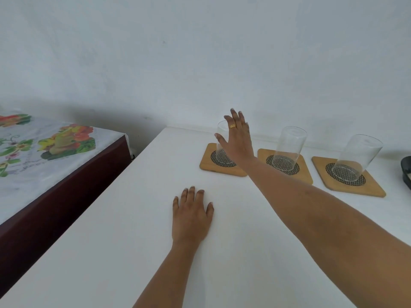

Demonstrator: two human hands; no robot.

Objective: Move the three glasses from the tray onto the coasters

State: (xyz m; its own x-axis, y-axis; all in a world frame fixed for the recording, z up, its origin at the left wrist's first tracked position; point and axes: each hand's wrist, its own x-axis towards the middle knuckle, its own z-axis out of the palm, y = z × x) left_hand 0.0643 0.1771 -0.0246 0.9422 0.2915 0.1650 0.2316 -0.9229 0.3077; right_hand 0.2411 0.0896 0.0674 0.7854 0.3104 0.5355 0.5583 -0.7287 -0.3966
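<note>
No writing shows. Three clear glasses (pixel 289 147) stand on wooden coasters (pixel 353 178); right hand (pixel 236 138) spread open beside the leftmost, left hand (pixel 191 215) flat on the surface (pixel 111 241), both empty.

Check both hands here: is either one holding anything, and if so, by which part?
Nothing is held. The right hand is open, fingers spread, in front of the left glass standing on its coaster. The left hand lies flat on the table.

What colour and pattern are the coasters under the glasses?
Light wooden squares, each coaster with a round black-and-white mesh inset; the head view shows this.
</note>
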